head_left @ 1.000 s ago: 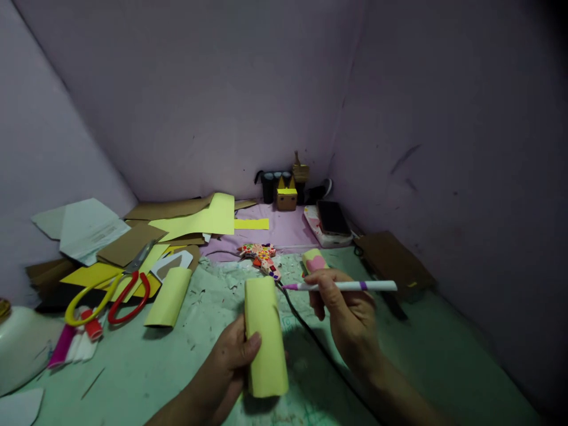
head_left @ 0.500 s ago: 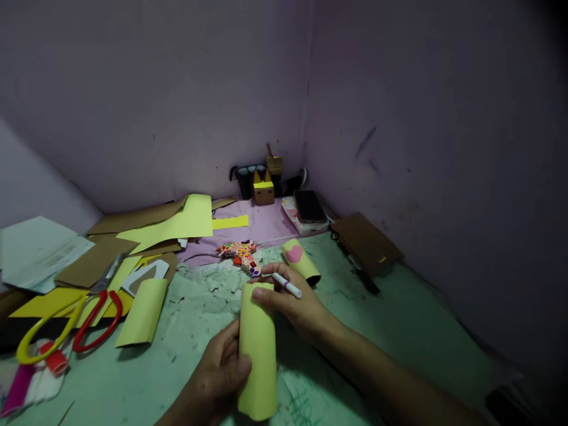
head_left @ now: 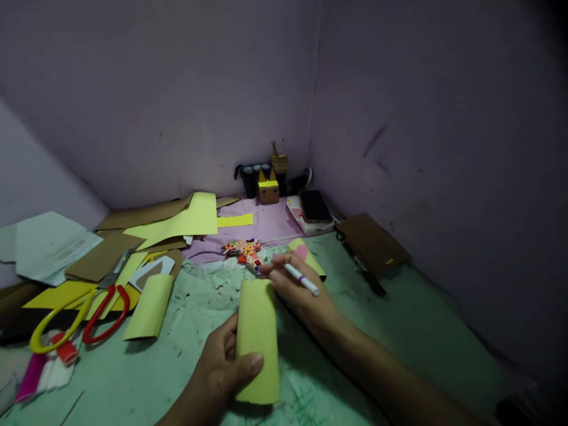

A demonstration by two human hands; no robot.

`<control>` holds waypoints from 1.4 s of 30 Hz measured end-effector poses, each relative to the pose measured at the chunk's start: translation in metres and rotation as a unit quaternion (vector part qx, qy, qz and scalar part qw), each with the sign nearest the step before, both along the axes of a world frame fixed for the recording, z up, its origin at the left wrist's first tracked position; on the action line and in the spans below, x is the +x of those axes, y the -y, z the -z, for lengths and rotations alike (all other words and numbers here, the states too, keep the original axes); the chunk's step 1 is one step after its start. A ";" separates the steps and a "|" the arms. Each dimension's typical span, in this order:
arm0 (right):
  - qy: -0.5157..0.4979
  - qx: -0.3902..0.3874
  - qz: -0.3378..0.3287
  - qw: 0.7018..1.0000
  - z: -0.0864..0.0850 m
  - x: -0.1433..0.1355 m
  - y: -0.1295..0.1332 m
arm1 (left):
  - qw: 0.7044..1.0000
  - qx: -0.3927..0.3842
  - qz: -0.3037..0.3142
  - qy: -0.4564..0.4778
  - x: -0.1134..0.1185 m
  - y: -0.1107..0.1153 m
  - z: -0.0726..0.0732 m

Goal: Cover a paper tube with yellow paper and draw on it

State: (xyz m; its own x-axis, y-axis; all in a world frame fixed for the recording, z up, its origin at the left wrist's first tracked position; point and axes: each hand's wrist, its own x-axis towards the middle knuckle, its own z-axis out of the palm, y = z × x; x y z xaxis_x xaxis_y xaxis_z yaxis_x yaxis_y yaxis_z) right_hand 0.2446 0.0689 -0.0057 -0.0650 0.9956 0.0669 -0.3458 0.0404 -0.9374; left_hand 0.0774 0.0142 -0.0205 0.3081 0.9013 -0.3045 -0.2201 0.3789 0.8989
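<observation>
My left hand (head_left: 228,361) is closed round the lower part of a yellow-green paper tube (head_left: 257,340), its thumb across the front. Beside the tube's top edge, my right hand (head_left: 302,290) holds a white marker (head_left: 302,279) with a purple band between its fingers. Behind that hand lies another tube (head_left: 310,260) with a pink heart, partly covered by the hand. A third yellow-green tube (head_left: 151,307) rests on the green table cover to the left.
Scissors (head_left: 106,313) with red and yellow handles lie left, near a glue bottle (head_left: 44,373). Paper sheets (head_left: 195,216) and cardboard are behind. A colourful patterned piece (head_left: 246,251), a phone (head_left: 315,206), a brown folder (head_left: 375,242) and a small cardboard figure (head_left: 268,193) stand or lie farther back.
The fingers of my right hand have come off the front of the tube and moved slightly right with the marker. My left thumb lies farther across the tube. The view has shifted slightly left.
</observation>
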 end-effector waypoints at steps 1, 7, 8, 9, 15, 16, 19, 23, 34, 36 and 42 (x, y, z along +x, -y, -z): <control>-0.001 0.013 0.038 0.999 -0.002 0.005 -0.003 | 1.000 -0.012 -0.013 0.005 -0.001 -0.001 0.000; 0.005 0.066 0.157 0.985 -0.010 0.022 -0.006 | 0.997 -0.058 -0.027 0.044 -0.007 -0.006 -0.002; 0.013 0.080 0.159 0.984 -0.010 0.021 -0.004 | 0.997 -0.060 -0.027 0.043 -0.008 -0.007 -0.002; 0.025 0.098 0.157 0.982 -0.010 0.020 -0.001 | 0.997 -0.062 -0.027 0.041 -0.009 -0.007 -0.001; 0.126 0.145 0.122 0.974 -0.012 0.011 0.010 | 0.999 -0.032 -0.027 0.022 -0.003 -0.006 0.001; 0.151 0.150 0.115 0.970 -0.013 0.010 0.011 | 0.999 -0.018 -0.033 0.010 0.000 -0.005 0.001; 0.211 0.181 0.101 0.955 -0.014 0.009 0.011 | 0.999 0.007 -0.049 -0.021 0.006 -0.002 0.001; 0.217 0.177 0.105 0.954 -0.004 0.008 0.010 | 0.997 0.006 -0.061 -0.039 0.007 -0.002 0.004; 0.250 0.203 0.113 0.940 0.010 0.000 0.009 | 0.997 0.031 -0.065 -0.023 0.009 -0.001 0.006; 0.254 0.210 0.121 0.937 0.011 -0.002 0.008 | 0.997 0.035 -0.065 -0.018 0.009 -0.001 0.006; 0.265 0.231 0.130 0.927 0.011 -0.003 0.007 | 0.997 0.041 -0.062 -0.022 0.009 -0.002 0.005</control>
